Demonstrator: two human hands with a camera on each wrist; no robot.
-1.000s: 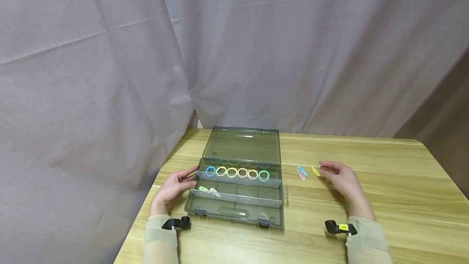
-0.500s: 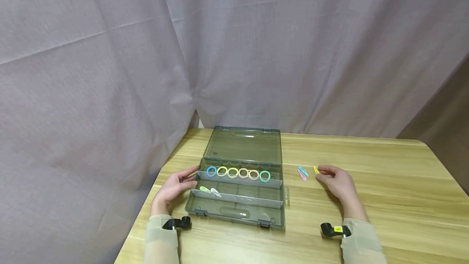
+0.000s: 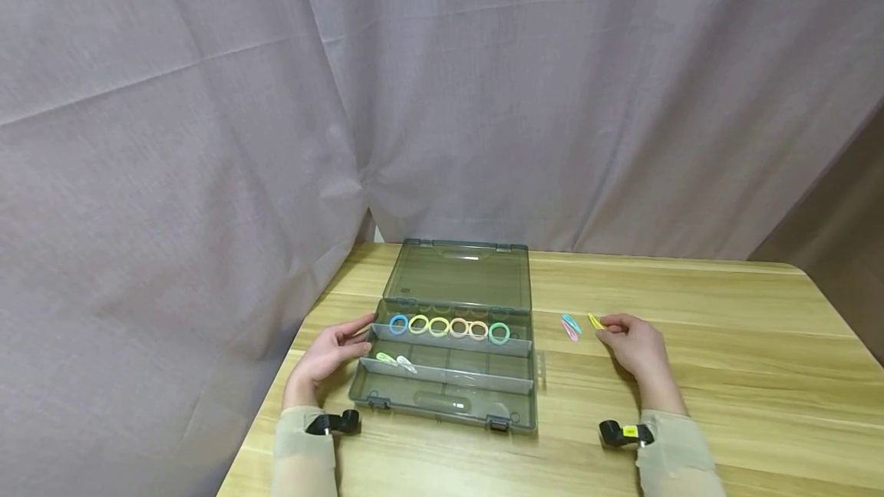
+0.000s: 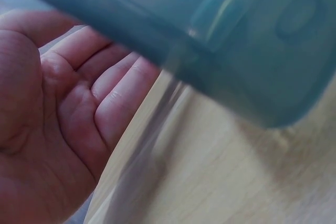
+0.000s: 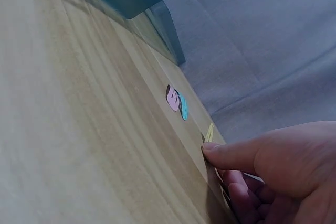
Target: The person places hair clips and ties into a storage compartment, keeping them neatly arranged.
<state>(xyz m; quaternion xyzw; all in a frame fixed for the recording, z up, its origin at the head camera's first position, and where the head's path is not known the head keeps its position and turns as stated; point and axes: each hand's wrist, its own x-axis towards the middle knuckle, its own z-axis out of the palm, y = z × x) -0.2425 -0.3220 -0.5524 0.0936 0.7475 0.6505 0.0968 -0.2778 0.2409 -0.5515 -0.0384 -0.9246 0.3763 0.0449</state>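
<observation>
In the head view a translucent grey-green organizer box (image 3: 442, 405) lies with its lid (image 3: 459, 274) folded back. My left hand (image 3: 328, 351) touches the box's left side, fingers fairly straight; the left wrist view shows the palm (image 4: 58, 114) beside the box wall (image 4: 210, 77). Over on the right, my right hand (image 3: 635, 343) pinches a yellow snap hair clip (image 3: 595, 321) between thumb and fingers at the tabletop. In the right wrist view the clip's tip (image 5: 210, 131) sticks out beyond the thumb. Beside it lie a blue hair clip (image 3: 572, 323) and a pink hair clip (image 3: 569, 330).
Several coloured rings, among them a blue ring (image 3: 398, 324) and a green ring (image 3: 499, 334), line the box's back compartment. The middle compartment holds a green clip (image 3: 386, 358) and a white clip (image 3: 406, 363). A grey curtain (image 3: 470, 98) hangs behind the wooden table (image 3: 746, 343).
My right hand has moved slightly left and its fingers have closed on the yellow hair clip, which has shifted a little. The left hand has stayed at the box.
</observation>
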